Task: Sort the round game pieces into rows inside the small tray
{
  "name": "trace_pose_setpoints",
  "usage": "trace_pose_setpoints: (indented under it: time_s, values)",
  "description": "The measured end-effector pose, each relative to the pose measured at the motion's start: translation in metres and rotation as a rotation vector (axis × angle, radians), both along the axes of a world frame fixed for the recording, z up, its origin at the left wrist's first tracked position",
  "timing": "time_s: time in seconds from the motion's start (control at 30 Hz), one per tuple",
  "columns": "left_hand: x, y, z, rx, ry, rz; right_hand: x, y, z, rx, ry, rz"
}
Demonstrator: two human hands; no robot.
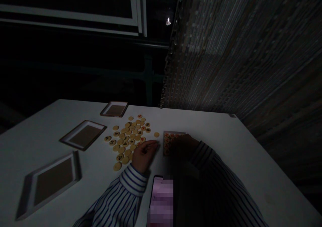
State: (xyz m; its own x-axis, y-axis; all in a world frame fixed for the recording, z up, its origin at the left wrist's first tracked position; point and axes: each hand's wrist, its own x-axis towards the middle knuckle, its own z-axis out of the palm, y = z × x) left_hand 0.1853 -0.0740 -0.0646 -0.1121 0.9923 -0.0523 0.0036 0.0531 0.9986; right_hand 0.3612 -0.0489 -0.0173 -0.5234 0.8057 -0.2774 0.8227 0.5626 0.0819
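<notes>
Round wooden Chinese chess pieces (pixel 128 132) lie loosely scattered on the white table, some showing red or black characters, others blank side up. My left hand (pixel 144 155) is at the right edge of this spread. Its thumb and fingers are drawn together, pointing right; whatever is between them cannot be made out. To its right stands a small open box (pixel 164 143) with red-marked pieces set in rows. Over the box's right side is my right hand (pixel 187 143), its fingers lost in deep shadow. One lone piece (pixel 156 134) lies between the spread and the box.
Three shallow open trays or lids stand along the left: one at the back (pixel 114 109), one midway (pixel 83 134), one in front (pixel 51 183). A phone (pixel 162 200) lies near me on the table (pixel 241 153). Behind hangs a bead curtain (pixel 213 52).
</notes>
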Motion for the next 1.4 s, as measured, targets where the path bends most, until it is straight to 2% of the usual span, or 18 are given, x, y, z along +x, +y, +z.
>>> trace_pose_setpoints:
  time_s: [0.3,0.6,0.87,1.03,1.13,1.23,1.4]
  values:
    - [-0.001,0.001,-0.005,0.031,0.054,-0.021,-0.003,-0.001,0.002,-0.004,-0.025,0.003]
    - [-0.002,0.003,-0.014,0.043,0.057,-0.041,-0.002,0.001,-0.004,0.002,-0.038,-0.02]
    - [-0.001,0.001,-0.005,0.03,0.075,-0.028,0.0,0.004,-0.007,0.005,0.015,-0.043]
    - [-0.001,0.002,-0.009,0.045,0.06,-0.026,0.006,0.006,-0.003,-0.017,0.053,-0.058]
    - [-0.003,0.003,-0.012,0.059,0.044,-0.012,0.014,0.007,0.008,0.029,0.052,-0.069]
    - [-0.004,0.004,-0.012,0.072,0.037,0.014,0.02,0.008,0.017,0.164,0.068,-0.085]
    - [-0.004,0.003,-0.01,0.074,0.089,-0.011,0.019,0.009,0.02,0.288,0.206,-0.109]
